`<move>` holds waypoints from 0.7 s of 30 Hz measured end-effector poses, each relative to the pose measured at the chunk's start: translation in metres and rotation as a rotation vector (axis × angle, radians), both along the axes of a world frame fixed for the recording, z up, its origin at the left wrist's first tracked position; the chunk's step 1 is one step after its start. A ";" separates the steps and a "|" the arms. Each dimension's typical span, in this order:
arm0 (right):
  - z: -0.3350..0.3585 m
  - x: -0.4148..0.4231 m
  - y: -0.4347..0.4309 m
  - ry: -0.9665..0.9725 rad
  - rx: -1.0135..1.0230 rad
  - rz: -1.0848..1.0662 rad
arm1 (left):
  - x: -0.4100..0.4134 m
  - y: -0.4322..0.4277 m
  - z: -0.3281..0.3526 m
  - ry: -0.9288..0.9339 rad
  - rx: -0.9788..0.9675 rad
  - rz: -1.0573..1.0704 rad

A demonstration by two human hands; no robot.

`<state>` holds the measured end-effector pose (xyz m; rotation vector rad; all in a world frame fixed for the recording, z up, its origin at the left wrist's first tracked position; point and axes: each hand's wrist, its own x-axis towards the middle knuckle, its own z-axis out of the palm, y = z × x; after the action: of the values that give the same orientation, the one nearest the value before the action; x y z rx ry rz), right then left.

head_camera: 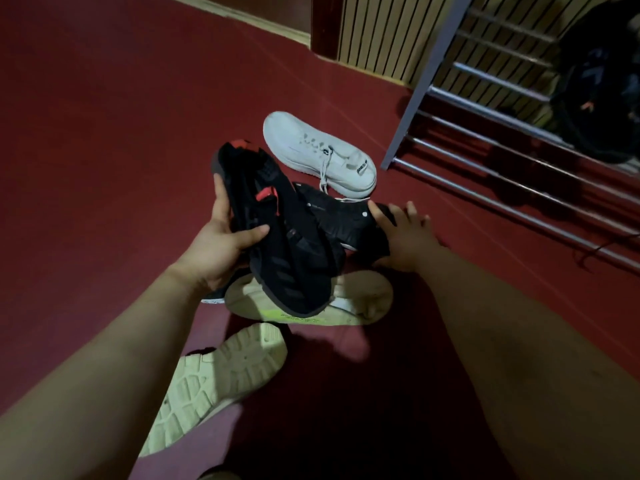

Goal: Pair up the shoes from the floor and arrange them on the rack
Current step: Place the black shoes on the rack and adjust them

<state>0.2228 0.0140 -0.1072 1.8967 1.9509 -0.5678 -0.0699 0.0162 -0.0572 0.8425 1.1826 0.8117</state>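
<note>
My left hand [221,244] grips a black knit sneaker with red accents [277,220], lifted over the pile of shoes on the red floor. My right hand [403,237] reaches onto a second black shoe [343,220] lying in the pile, fingers spread and touching it. A white sneaker [322,154] sits upright on the floor beyond them. Under the black shoes lies a pale shoe on its side with a yellow-green stripe [360,303]. Another pale shoe lies sole-up [214,386] near my left forearm. The metal shoe rack [519,161] stands at the right.
A dark pair of shoes [599,91] rests on the rack's upper bars at the far right. A slatted wooden wall panel [391,32] stands behind the rack. Red floor [104,133] spreads to the left.
</note>
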 end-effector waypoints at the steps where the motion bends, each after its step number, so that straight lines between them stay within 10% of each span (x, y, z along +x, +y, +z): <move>1: -0.003 0.000 0.003 0.008 -0.018 0.017 | 0.001 0.001 -0.003 0.000 -0.005 0.004; 10: -0.008 0.023 0.015 0.076 0.001 0.135 | 0.012 0.002 -0.009 0.024 -0.028 0.025; 21: 0.015 0.045 -0.018 0.668 -0.187 -0.374 | 0.034 -0.008 0.005 0.061 0.038 -0.110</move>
<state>0.2676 -0.0045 -0.0921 2.1320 1.7837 -1.6044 -0.0361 0.0082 -0.0527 0.9610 1.1671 0.7250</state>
